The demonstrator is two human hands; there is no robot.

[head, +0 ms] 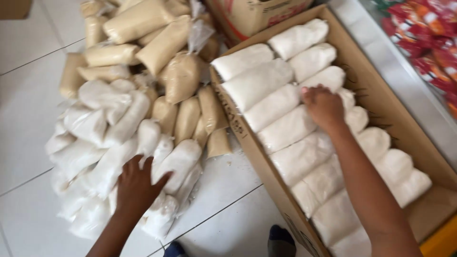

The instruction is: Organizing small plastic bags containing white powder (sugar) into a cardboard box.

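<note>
Your left hand (pixel 137 183) sits lower left of the frame, fingers spread flat over the white bags (pixel 102 143) in the loose pile on the floor; it's pressing down on them, not pinching one yet. Your right hand (pixel 323 107) is right of centre, palm down with fingers curled over the packed bags (pixel 285 128) in the cardboard box (pixel 381 90), holding nothing.

I'd say close the left hand round the middle of one bag, not its knotted end, since these look soft and saggy and would flop otherwise. Use the right hand to steady the row so a new bag can slot in snug and lie the same way as its neighbours.

The bags themselves are clear plastic sausages stuffed with white grains, plump and a bit slippery-looking. Two neat rows fill the box, running from upper centre to lower right. Tan bags (pixel 166 43) are heaped at the top of the pile, upper left, on the white tile floor (pixel 24 104).
</note>
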